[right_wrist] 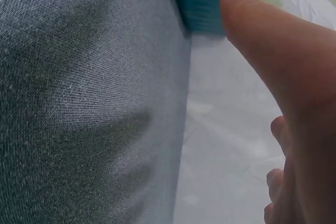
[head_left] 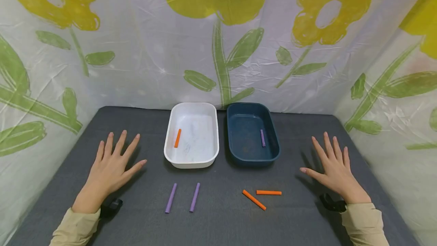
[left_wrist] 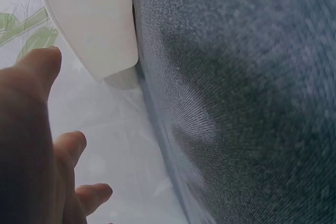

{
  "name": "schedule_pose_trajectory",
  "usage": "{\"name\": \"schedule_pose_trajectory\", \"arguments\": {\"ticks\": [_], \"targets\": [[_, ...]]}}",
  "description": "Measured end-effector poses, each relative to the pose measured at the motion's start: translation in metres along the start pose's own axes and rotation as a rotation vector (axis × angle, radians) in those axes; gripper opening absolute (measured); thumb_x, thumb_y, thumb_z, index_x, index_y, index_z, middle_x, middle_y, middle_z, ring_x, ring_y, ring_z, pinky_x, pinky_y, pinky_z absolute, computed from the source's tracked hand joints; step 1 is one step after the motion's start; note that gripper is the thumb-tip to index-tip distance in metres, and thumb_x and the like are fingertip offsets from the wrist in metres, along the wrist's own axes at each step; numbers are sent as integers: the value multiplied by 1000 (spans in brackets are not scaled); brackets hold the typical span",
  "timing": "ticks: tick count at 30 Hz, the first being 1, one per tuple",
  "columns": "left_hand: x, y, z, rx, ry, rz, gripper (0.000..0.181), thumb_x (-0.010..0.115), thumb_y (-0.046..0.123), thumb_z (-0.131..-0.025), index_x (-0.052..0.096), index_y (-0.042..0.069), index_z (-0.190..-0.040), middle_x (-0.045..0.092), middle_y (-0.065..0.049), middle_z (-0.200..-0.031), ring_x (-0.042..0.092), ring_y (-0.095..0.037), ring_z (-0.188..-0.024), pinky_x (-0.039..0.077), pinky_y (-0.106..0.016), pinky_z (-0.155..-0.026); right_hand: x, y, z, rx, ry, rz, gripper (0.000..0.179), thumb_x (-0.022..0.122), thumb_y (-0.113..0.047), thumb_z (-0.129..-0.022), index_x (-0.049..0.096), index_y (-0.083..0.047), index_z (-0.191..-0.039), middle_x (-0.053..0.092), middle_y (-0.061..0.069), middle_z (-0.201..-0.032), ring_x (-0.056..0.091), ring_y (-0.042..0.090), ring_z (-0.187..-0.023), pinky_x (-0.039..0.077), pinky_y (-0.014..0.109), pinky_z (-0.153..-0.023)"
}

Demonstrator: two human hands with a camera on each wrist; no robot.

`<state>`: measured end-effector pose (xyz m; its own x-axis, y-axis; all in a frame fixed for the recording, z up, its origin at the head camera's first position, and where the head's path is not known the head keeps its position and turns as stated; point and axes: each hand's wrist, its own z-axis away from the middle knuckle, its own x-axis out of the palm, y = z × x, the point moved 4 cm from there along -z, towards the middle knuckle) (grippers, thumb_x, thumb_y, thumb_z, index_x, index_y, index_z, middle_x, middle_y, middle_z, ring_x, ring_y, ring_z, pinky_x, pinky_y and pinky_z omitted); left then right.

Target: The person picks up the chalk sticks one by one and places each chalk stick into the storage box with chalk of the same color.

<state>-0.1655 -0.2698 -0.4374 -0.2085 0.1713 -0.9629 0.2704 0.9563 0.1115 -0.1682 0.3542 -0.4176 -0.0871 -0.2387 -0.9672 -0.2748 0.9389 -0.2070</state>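
Honestly, both hands were free at this point: the left hand (head_left: 110,170) and the right hand (head_left: 336,172) sat well apart, fingers spread, holding nothing, and from the shadows looked raised off the counter (head_left: 218,225). Left was nearest the white tub (head_left: 191,164), right was out past the blue tub (head_left: 246,130).

Four sticks lay out front: the left purple stick (head_left: 171,198) and right purple stick (head_left: 194,197), roughly parallel with a gap between, plus the slanted orange stick (head_left: 254,200) and the level orange stick (head_left: 269,192), just beside each other but not touching. One more orange stick (head_left: 178,138) was in the white tub and another purple stick (head_left: 263,138) in the blue one; couldn't tell if that one touched the wall.

Handling-wise, I reckon a light thumb-and-finger pinch mid-stick suited these, since they looked thin and likely to roll. For the orange pair, gripping the slanted one by its lower end seemed safer, to avoid bumping its neighbour. Tub sticks probably wanted fingertips straight down, clear of the rims.
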Motion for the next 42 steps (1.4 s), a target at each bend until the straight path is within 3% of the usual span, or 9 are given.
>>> {"name": "schedule_pose_trajectory", "arguments": {"ticks": [13,27,37,42], "targets": [[-2,4,1,5,2,10,84,53,60,-95,15,24,-161,16,-25,-161,-3,-49,-147,-3,-63,-116,-4,-7,-1,-52,20,-52,107,73,-51,-86,2,-26,-161,-17,7,-164,-19,32,-149,-16,61,-113],[-9,13,-5,45,7,19,85,53,58,-96,12,24,-161,16,-23,-162,-1,-47,-148,-1,-62,-116,-1,-15,-3,-168,75,-170,108,81,-39,-82,12,-17,-161,-6,13,-166,-7,35,-151,-9,57,-117],[-11,29,-12,82,3,28,94,53,61,-95,10,9,-160,15,-21,-163,0,-42,-150,1,-57,-118,-2,-27,-7,-302,91,-275,109,88,-20,-75,19,-9,-159,3,15,-165,2,30,-152,0,56,-119],[-13,38,-16,88,0,36,99,53,62,-94,9,2,-159,15,-21,-163,0,-39,-151,0,-54,-119,-2,-33,-9,-321,91,-283,109,88,-21,-75,19,-14,-160,6,13,-166,9,33,-151,1,43,-121]]}}
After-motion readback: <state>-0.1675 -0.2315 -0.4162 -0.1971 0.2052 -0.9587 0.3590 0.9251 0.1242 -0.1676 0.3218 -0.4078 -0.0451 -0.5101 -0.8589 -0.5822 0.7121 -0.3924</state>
